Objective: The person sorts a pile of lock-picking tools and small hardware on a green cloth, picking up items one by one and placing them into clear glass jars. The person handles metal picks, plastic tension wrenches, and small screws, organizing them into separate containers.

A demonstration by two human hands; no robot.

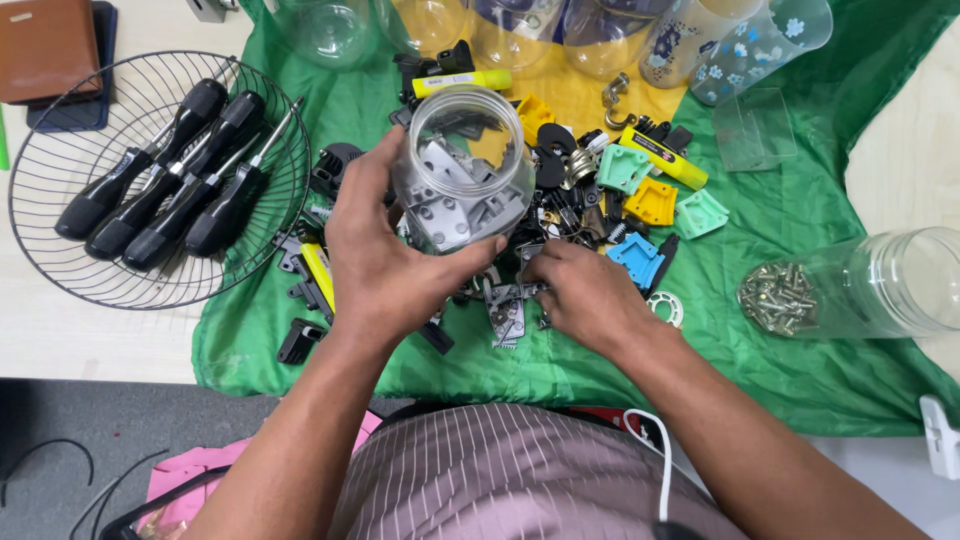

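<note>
Two hands work at the centre of the frame. Left hand: grip closed around a clear plastic jar, thumb across the near wall, fingers wrapped behind; the jar is tilted with its open mouth toward the upper frame and already contains grey metal brackets. Right hand: fingers curled down onto a grey metal bracket lying just below the jar; whether the piece is pinched or merely touched cannot be told. Around both hands, a heap of mixed hardware (black, yellow, teal and blue plastic parts, metal hooks) rests on a green cloth spread over the surface. Left of frame: a wire basket holding black-handled screwdrivers. Right of frame: a second clear jar on its side, with screws inside. Upper frame: a row of empty clear containers.

Risk, as a judgement: the tilted jar could spill its brackets if the left grip slackens or rotates further; a bracket with toothed edges may snag the cloth or neighbouring parts and drag them along; the sideways jar could roll if the cloth is tugged.
</note>
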